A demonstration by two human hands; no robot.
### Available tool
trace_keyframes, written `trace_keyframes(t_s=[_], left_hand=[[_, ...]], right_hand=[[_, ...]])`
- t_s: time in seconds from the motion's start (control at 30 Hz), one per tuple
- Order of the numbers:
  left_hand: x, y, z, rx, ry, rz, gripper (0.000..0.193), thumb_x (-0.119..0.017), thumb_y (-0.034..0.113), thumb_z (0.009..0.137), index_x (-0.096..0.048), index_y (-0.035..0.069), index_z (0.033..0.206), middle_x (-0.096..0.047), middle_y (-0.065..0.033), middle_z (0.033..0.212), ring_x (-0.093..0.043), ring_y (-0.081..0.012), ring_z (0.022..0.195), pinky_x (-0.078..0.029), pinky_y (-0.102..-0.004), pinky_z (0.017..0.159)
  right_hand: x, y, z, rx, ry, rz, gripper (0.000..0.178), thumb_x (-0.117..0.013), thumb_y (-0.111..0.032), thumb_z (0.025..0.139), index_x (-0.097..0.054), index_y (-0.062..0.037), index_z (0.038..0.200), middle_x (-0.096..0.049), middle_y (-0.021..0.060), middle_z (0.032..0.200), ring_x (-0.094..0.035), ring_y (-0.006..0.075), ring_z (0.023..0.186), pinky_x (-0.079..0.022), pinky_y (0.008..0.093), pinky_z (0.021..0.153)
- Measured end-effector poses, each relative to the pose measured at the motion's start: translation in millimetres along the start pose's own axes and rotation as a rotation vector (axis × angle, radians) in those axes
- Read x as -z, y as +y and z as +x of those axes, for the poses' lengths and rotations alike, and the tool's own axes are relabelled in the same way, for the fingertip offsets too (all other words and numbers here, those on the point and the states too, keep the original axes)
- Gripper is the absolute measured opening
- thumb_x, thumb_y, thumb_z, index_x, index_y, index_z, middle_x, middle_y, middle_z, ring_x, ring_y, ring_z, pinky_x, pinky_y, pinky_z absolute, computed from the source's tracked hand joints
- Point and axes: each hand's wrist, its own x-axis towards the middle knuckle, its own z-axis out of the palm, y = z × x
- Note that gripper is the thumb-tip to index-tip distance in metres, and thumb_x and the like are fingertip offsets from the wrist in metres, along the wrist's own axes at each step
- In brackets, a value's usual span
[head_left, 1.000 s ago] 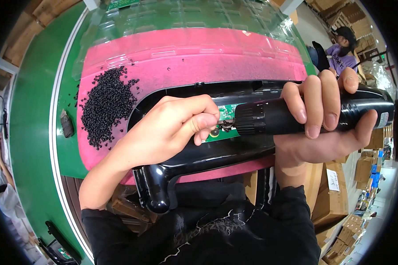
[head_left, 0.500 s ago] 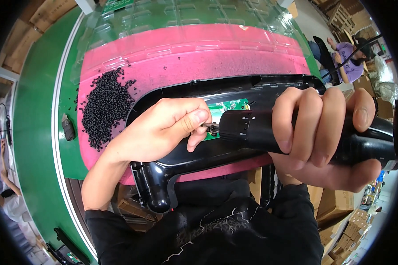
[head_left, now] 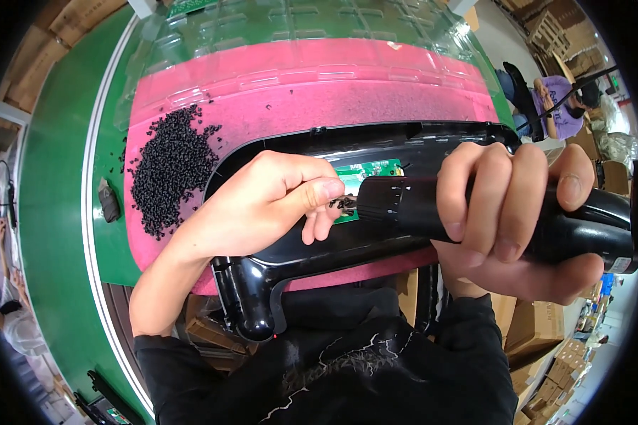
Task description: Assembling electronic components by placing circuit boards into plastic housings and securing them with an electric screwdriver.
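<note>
My right hand (head_left: pixel 507 209) is wrapped round the thick black body of an electric screwdriver (head_left: pixel 397 202), which points left. Close to its tip, my left hand (head_left: pixel 262 205) pinches several small black screws (head_left: pixel 345 204) between thumb and fingers. The bit itself is mostly hidden by the screws and fingertips. Beneath both hands lies a green circuit board (head_left: pixel 371 170), set inside a large shiny black plastic housing (head_left: pixel 319 256). My left hand and the driver's nose cover part of the board.
A heap of small black screws (head_left: pixel 170 173) lies left on the pink mat (head_left: pixel 241 110). Clear plastic trays (head_left: pixel 319 39) stand behind it. A dark wrapped lump (head_left: pixel 108 202) rests on the green surface at left. Another person (head_left: pixel 560 106) sits at the far right.
My left fingertips have moved slightly right, and more black screws show between them. The screwdriver's nose has shifted a little right and turned slightly. The person at far right has lowered a hand.
</note>
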Motion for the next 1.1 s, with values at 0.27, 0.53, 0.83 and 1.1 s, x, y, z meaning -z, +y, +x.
trace_keyframes(t_s=[0.27, 0.53, 0.83, 1.1], left_hand=[[-0.3, 4.7, -0.8, -0.008, 0.122, -0.026, 0.009, -0.065, 0.001, 0.094, -0.068, -0.008, 0.096, -0.070, -0.0129, 0.077, -0.073, -0.0187, 0.075, -0.058, -0.0281, 0.065], [-1.1, -0.8, 0.4, -0.110, 0.085, 0.109, 0.008, -0.061, 0.002, 0.097, -0.066, -0.004, 0.098, -0.070, -0.0078, 0.079, -0.070, -0.0135, 0.072, -0.053, -0.0244, 0.065], [1.1, 0.1, 0.7, -0.074, 0.079, 0.142, 0.009, -0.058, 0.003, 0.098, -0.065, -0.003, 0.097, -0.068, -0.0044, 0.077, -0.065, -0.0104, 0.069, -0.047, -0.0220, 0.061], [-2.7, -3.3, 3.6, -0.204, 0.194, 0.412, 0.013, -0.061, 0.005, 0.097, -0.067, -0.004, 0.089, -0.069, -0.0073, 0.073, -0.067, -0.0128, 0.066, -0.054, -0.0272, 0.064]], right_hand=[[-0.5, -5.1, 0.9, 0.061, 0.096, 0.034, 0.044, -0.069, -0.042, 0.087, -0.051, -0.0103, 0.110, -0.054, -0.0036, 0.068, -0.050, 0.0082, 0.050, -0.046, 0.0249, 0.055], [0.6, -3.8, 0.9, 0.054, 0.065, 0.006, 0.043, -0.068, -0.043, 0.088, -0.051, -0.0110, 0.111, -0.054, -0.0034, 0.069, -0.051, 0.0080, 0.051, -0.046, 0.0250, 0.055], [2.0, 4.5, -1.1, 0.118, 0.064, 0.080, 0.045, -0.070, -0.042, 0.088, -0.051, -0.0104, 0.114, -0.057, -0.0028, 0.069, -0.054, 0.0078, 0.050, -0.047, 0.0237, 0.052], [18.3, 0.8, 3.4, -0.117, -0.141, 0.100, 0.047, -0.065, -0.047, 0.092, -0.048, -0.0112, 0.117, -0.059, 0.0001, 0.074, -0.058, 0.0116, 0.054, -0.047, 0.0269, 0.052]])
